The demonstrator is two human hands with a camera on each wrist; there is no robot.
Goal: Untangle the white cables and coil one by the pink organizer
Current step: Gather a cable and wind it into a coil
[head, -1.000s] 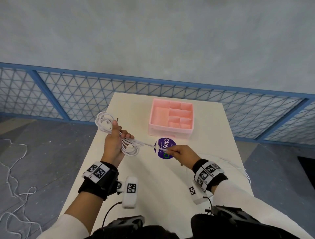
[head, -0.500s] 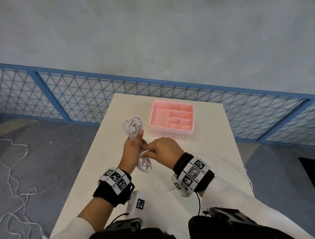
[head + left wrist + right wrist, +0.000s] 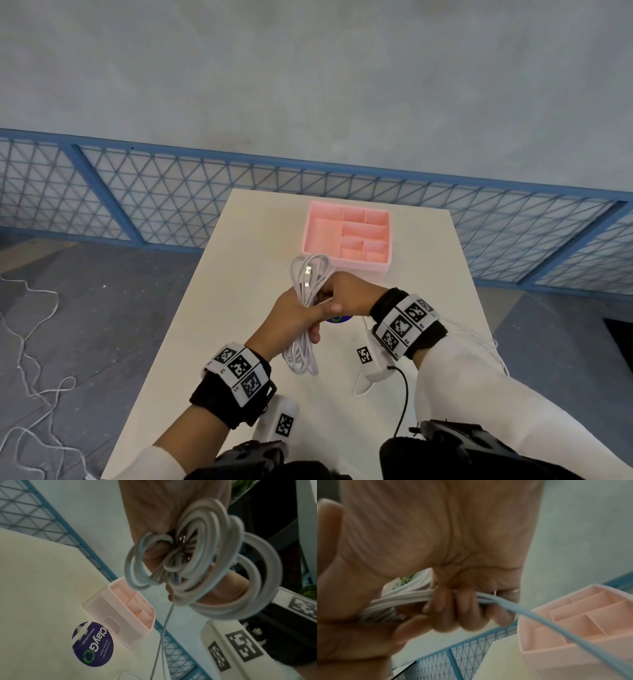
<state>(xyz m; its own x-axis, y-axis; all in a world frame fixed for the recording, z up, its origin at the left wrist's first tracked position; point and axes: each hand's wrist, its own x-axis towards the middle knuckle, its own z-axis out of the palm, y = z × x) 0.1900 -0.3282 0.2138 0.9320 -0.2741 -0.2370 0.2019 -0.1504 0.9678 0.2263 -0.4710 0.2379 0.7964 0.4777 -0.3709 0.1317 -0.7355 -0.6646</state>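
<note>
A coiled white cable (image 3: 305,315) is held upright above the table's middle, just in front of the pink organizer (image 3: 347,236). My left hand (image 3: 294,313) grips the coil's middle, loops sticking out above and below. My right hand (image 3: 342,294) curls its fingers (image 3: 447,609) round the same bundle (image 3: 399,599) from the right. Two metal plugs (image 3: 307,274) show in the upper loop. In the left wrist view the coil (image 3: 197,563) fills the hand, and the organizer (image 3: 123,609) lies beyond.
A round purple sticker (image 3: 92,643) lies on the cream table (image 3: 239,274) in front of the organizer. A second white cable (image 3: 493,346) trails off the table's right edge. Loose white cord (image 3: 30,342) lies on the floor at left. A blue mesh fence (image 3: 171,192) runs behind.
The right hand let go of the stretched cable end by the sticker and came left to the coil. Both hands with the coil shifted right, toward the organizer's front.
</note>
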